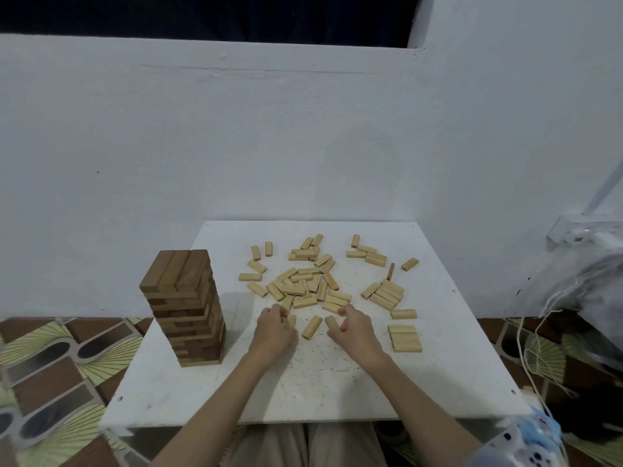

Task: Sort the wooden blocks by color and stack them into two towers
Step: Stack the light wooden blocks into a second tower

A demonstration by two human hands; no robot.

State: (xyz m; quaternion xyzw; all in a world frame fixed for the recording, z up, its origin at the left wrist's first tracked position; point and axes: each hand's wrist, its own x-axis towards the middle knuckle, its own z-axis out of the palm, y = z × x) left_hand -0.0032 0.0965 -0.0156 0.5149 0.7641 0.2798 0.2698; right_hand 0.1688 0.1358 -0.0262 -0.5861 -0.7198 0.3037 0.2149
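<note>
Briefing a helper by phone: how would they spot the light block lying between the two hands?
On the white board, right of the dark tower, find the left hand and right hand. The loose block lies slanted between them, untouched.

Operator's body, as I see it from the head camera: left hand (273, 332) and right hand (354, 328), both bare; forearms bare, no sleeves visible; light beige trousers (303, 443) over both legs.

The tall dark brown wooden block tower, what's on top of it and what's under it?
Nothing sits on the tall dark brown wooden block tower; its top layer of three long blocks is bare. Under it is the white square board. The board directly beneath it is covered.
</note>
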